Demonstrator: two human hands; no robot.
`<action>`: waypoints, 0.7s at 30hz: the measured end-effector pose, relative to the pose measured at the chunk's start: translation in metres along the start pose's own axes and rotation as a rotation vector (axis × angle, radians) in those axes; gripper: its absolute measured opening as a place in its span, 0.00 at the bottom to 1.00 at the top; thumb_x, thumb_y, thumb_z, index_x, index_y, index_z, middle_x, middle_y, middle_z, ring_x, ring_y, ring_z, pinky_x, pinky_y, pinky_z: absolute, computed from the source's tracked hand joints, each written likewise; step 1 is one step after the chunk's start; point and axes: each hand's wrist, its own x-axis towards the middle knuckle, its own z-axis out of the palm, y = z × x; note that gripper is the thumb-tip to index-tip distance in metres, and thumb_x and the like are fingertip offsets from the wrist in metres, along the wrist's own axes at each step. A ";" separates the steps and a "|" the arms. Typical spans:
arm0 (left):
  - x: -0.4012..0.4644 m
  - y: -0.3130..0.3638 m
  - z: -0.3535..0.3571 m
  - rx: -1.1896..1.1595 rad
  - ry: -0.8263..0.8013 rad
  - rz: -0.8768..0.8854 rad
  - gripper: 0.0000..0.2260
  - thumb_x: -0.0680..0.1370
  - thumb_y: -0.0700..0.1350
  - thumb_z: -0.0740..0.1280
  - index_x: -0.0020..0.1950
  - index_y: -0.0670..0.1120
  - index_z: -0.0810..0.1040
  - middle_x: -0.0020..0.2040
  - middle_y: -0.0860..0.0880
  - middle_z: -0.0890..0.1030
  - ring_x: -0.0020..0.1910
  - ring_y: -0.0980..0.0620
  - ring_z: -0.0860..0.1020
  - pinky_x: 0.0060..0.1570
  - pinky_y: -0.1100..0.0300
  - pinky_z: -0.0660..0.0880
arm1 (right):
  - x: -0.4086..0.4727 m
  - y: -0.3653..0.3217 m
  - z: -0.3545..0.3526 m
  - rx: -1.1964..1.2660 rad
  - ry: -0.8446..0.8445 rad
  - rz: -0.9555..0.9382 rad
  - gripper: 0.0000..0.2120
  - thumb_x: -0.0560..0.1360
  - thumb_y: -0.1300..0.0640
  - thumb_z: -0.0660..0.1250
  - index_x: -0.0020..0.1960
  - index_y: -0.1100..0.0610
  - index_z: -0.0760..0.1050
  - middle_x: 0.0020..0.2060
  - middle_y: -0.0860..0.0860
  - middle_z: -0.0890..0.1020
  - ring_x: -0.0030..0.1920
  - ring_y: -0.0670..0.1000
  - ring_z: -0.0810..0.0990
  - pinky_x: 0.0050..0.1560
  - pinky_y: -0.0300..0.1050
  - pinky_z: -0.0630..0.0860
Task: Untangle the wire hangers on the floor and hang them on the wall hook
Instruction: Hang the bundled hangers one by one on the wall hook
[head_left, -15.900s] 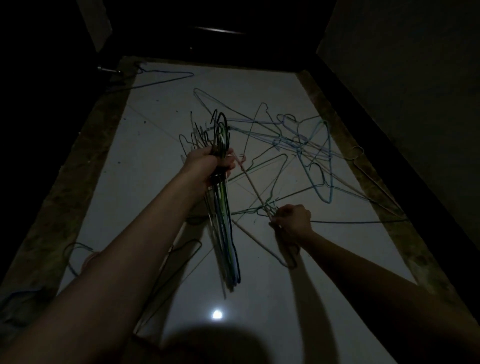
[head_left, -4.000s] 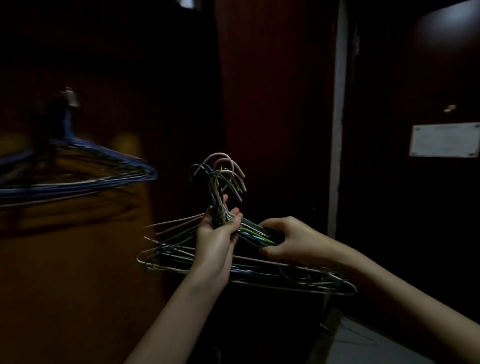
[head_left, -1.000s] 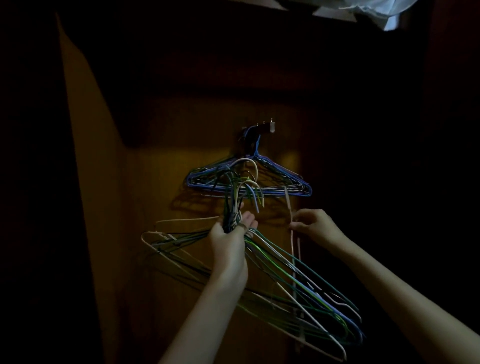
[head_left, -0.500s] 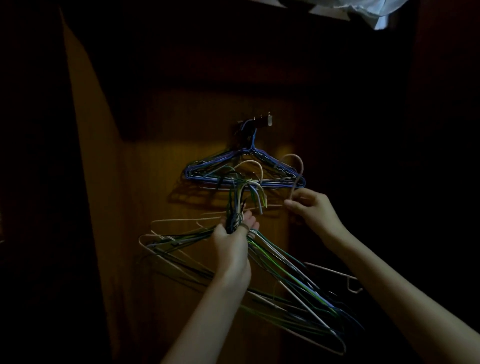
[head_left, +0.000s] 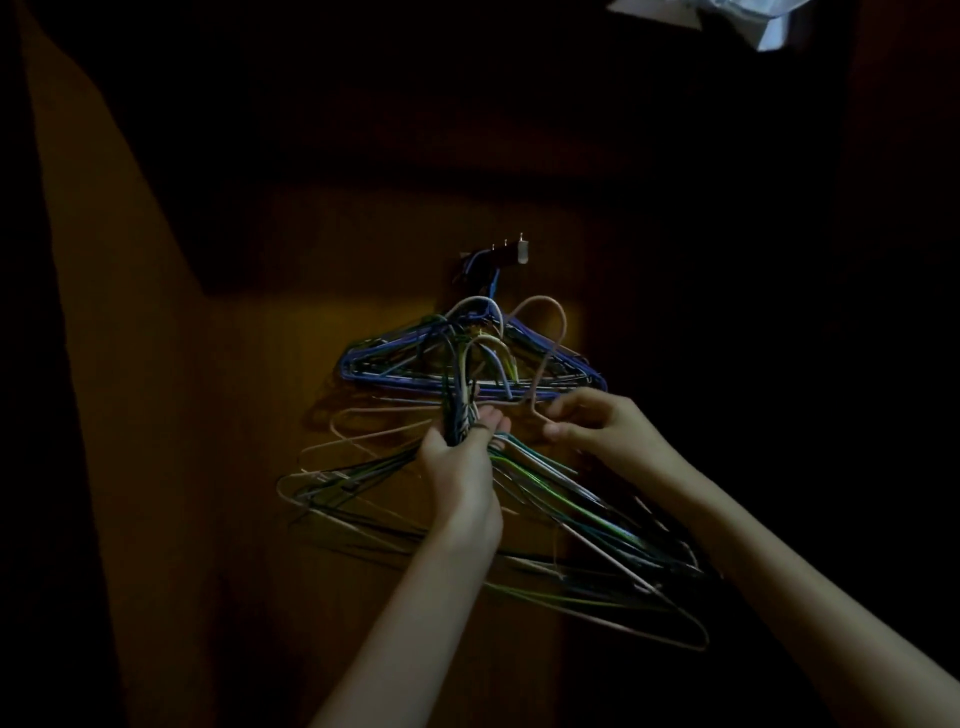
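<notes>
A metal wall hook (head_left: 511, 254) sticks out of a brown wooden wall. Several blue wire hangers (head_left: 374, 366) hang from it. Just below them, my left hand (head_left: 460, 457) grips the necks of a bundle of green, white and dark wire hangers (head_left: 571, 519), whose bodies fan out down and to the right. My right hand (head_left: 592, 423) pinches the neck of a single pale pink hanger (head_left: 545, 332), its curved hook raised beside the blue ones, below the wall hook.
The room is very dark. The lit patch of wooden wall (head_left: 260, 467) lies around the hook; a dark panel edge runs down the left. A pale crumpled cloth or bag (head_left: 769, 21) hangs at the top right.
My right hand has pulled the pink hanger out of the bundle and lifted it toward the wall hook. My left hand has kept the bundle in about the same place.
</notes>
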 end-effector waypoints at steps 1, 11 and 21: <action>0.008 -0.001 0.003 0.003 -0.003 0.008 0.15 0.76 0.29 0.62 0.63 0.36 0.70 0.50 0.41 0.79 0.45 0.49 0.80 0.47 0.59 0.77 | 0.002 0.008 -0.004 -0.027 -0.008 0.013 0.06 0.72 0.60 0.70 0.48 0.54 0.76 0.40 0.49 0.80 0.37 0.46 0.79 0.35 0.36 0.76; 0.062 -0.013 0.024 -0.028 0.027 0.083 0.19 0.75 0.31 0.65 0.66 0.37 0.70 0.57 0.38 0.78 0.49 0.46 0.80 0.47 0.61 0.78 | 0.044 0.053 -0.019 -0.059 0.370 -0.134 0.06 0.72 0.64 0.69 0.41 0.54 0.78 0.38 0.46 0.80 0.41 0.42 0.77 0.40 0.28 0.71; 0.094 0.000 0.032 0.005 0.061 0.193 0.20 0.77 0.31 0.62 0.68 0.40 0.67 0.56 0.38 0.79 0.50 0.47 0.80 0.54 0.56 0.75 | 0.142 0.051 -0.032 -0.165 0.501 -0.216 0.03 0.74 0.61 0.68 0.46 0.58 0.81 0.42 0.51 0.80 0.45 0.49 0.77 0.46 0.44 0.74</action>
